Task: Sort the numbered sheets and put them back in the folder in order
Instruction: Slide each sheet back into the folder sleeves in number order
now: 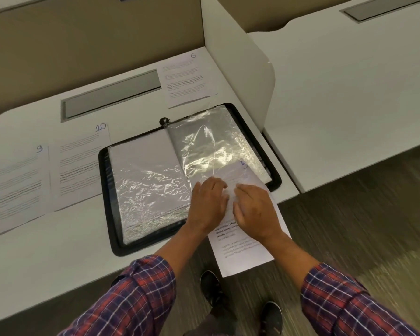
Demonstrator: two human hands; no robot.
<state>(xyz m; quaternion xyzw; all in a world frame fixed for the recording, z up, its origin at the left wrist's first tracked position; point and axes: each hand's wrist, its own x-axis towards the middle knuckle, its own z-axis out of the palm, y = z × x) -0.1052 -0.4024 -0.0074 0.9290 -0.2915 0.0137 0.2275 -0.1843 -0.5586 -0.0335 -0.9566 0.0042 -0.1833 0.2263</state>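
Your left hand [207, 202] and right hand [252, 209], fingers curled, both grip one sheet [240, 253] partly inside the right sleeve [216, 146] of the open folder [106, 185] on the desk [58, 251].

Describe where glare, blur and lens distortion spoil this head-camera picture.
Head view: light glares off the crinkled plastic sleeves of the open folder; the carpet at right smears with motion blur; the wide lens bows the desk; print on sheet 9 and sheet 10 is unreadably soft.

White desk [46, 251], with a grey recessed panel [112, 93] near its rear edge. White divider [238, 76] stands along its right side. Second white desk [349, 105] lies beyond the divider. Striped carpet [349, 226] below.
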